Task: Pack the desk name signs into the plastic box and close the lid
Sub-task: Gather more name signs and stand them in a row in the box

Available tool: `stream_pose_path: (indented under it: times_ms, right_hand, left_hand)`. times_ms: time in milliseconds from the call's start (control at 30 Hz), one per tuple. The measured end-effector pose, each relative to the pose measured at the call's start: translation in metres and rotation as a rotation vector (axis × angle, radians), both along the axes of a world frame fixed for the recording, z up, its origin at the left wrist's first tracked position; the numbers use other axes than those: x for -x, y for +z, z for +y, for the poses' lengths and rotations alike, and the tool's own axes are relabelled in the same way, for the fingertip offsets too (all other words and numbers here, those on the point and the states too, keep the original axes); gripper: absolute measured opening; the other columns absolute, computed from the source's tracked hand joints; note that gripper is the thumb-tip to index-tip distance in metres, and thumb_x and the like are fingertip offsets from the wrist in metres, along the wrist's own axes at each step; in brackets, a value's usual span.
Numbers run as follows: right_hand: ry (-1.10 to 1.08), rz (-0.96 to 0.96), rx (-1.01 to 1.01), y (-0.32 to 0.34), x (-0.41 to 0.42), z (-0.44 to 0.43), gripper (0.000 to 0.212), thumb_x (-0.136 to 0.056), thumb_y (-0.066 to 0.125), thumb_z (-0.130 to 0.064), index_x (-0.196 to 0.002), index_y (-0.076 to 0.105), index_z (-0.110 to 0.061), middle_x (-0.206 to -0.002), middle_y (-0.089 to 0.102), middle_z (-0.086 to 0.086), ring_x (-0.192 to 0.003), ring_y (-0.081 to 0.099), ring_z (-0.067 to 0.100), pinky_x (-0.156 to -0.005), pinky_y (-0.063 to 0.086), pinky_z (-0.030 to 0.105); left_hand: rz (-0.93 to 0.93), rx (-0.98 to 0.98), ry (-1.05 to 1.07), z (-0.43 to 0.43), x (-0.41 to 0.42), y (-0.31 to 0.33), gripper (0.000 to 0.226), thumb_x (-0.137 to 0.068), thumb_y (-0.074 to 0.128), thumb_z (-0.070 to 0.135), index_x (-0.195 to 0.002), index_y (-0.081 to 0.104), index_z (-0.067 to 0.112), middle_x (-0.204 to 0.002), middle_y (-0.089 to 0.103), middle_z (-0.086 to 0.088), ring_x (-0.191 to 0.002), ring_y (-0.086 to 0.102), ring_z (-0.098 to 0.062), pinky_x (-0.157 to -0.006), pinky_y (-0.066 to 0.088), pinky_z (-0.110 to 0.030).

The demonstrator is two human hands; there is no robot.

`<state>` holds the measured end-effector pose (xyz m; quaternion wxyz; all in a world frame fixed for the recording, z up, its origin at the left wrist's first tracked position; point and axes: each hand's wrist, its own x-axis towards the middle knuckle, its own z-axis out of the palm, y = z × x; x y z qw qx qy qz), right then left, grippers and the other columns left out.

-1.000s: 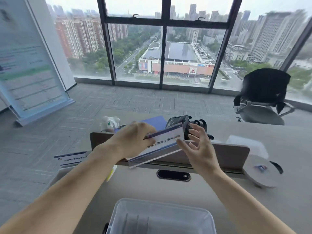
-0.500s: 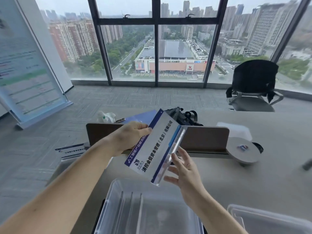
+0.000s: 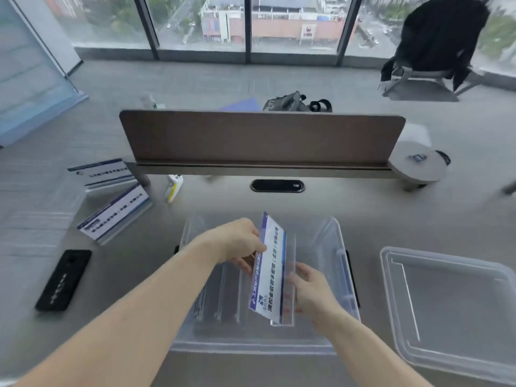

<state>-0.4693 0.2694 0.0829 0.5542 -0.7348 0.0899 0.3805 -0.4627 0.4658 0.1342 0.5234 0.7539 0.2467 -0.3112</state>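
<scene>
I hold a clear acrylic desk name sign (image 3: 272, 272) with a white and blue card, turned on end, over the open clear plastic box (image 3: 332, 241) in front of me. My left hand (image 3: 240, 244) grips its upper left edge. My right hand (image 3: 310, 289) holds its lower right side. Several signs stand on edge inside the box at its left (image 3: 217, 297). Two more name signs (image 3: 114, 213) (image 3: 102, 171) lie on the desk at the left. The clear lid (image 3: 452, 308) lies flat to the right of the box.
A black phone (image 3: 64, 279) lies at the near left. A brown desk divider (image 3: 262, 138) runs across behind the box, with a cable port (image 3: 277, 186) below it and a round grey device (image 3: 418, 166) at its right end. A chair with a black jacket (image 3: 438, 43) stands far right.
The sign has come down from near the divider, turned on end, to just over the box. Both hands now hold it, and my view has tilted downward.
</scene>
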Motion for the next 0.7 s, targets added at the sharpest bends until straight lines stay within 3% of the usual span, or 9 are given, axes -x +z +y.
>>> stream_pose_path:
  times_ms: [100, 233, 333, 500, 600, 633, 700]
  right_hand:
    - [-0.017, 0.077, 0.047, -0.037, -0.003, 0.006, 0.02, -0.1, 0.056, -0.01, -0.119, 0.062, -0.011, -0.09, 0.076, 0.002, -0.068, 0.078, 0.023, -0.056, 0.063, 0.037]
    - [0.028, 0.056, 0.174, -0.085, -0.021, 0.017, 0.026, -0.095, 0.049, -0.007, -0.117, 0.059, -0.016, -0.101, 0.075, 0.003, -0.08, 0.078, 0.026, -0.078, 0.062, 0.055]
    - [0.054, 0.043, 0.204, -0.113, -0.03, 0.021, 0.027, -0.09, 0.05, -0.014, -0.113, 0.064, -0.018, -0.109, 0.074, 0.005, -0.09, 0.075, 0.027, -0.08, 0.062, 0.053]
    - [0.097, 0.045, 0.27, -0.157, -0.033, 0.016, 0.021, -0.089, 0.052, -0.016, -0.08, 0.071, -0.023, -0.089, 0.074, -0.001, -0.086, 0.069, 0.023, -0.086, 0.061, 0.051]
    - [0.11, 0.019, 0.279, -0.174, -0.034, 0.017, 0.034, -0.084, 0.051, -0.021, -0.107, 0.075, -0.022, -0.11, 0.075, 0.003, -0.099, 0.07, 0.027, -0.09, 0.06, 0.048]
    - [0.111, 0.023, 0.271, -0.175, -0.033, 0.018, 0.032, -0.085, 0.05, -0.018, -0.103, 0.077, -0.023, -0.102, 0.075, 0.002, -0.092, 0.07, 0.027, -0.086, 0.061, 0.045]
    - [0.121, 0.03, 0.256, -0.172, -0.032, 0.021, 0.033, -0.086, 0.048, -0.012, -0.071, 0.073, -0.026, -0.071, 0.065, -0.004, -0.068, 0.056, 0.022, -0.068, 0.054, 0.04]
  left_hand:
    - [0.02, -0.014, 0.035, -0.006, 0.008, -0.041, 0.026, -0.102, 0.053, 0.007, -0.119, 0.067, -0.006, -0.109, 0.079, -0.016, -0.088, 0.08, -0.028, -0.075, 0.066, -0.045]
    - [0.002, -0.138, 0.017, -0.014, 0.008, -0.076, 0.024, -0.101, 0.051, 0.008, -0.113, 0.071, 0.002, -0.108, 0.08, -0.012, -0.081, 0.081, -0.025, -0.066, 0.066, -0.034]
    - [0.001, -0.257, -0.029, -0.021, 0.007, -0.103, 0.023, -0.1, 0.052, 0.011, -0.109, 0.071, 0.001, -0.103, 0.08, -0.014, -0.076, 0.081, -0.028, -0.073, 0.066, -0.042]
    - [-0.035, -0.355, -0.026, -0.036, 0.008, -0.134, 0.022, -0.1, 0.058, 0.022, -0.105, 0.07, 0.003, -0.098, 0.078, -0.015, -0.076, 0.079, -0.032, -0.072, 0.065, -0.046]
    - [-0.084, -0.44, -0.042, -0.042, 0.007, -0.141, 0.025, -0.101, 0.059, 0.026, -0.098, 0.067, 0.003, -0.092, 0.074, -0.011, -0.082, 0.074, -0.03, -0.07, 0.06, -0.036]
    - [-0.097, -0.474, -0.051, -0.044, 0.008, -0.14, 0.027, -0.102, 0.058, 0.027, -0.093, 0.063, 0.002, -0.088, 0.072, -0.012, -0.083, 0.073, -0.032, -0.065, 0.055, -0.033]
    - [-0.113, -0.545, -0.094, -0.049, 0.009, -0.138, 0.027, -0.103, 0.056, 0.028, -0.091, 0.058, 0.004, -0.088, 0.07, -0.017, -0.086, 0.072, -0.035, -0.059, 0.046, -0.029]
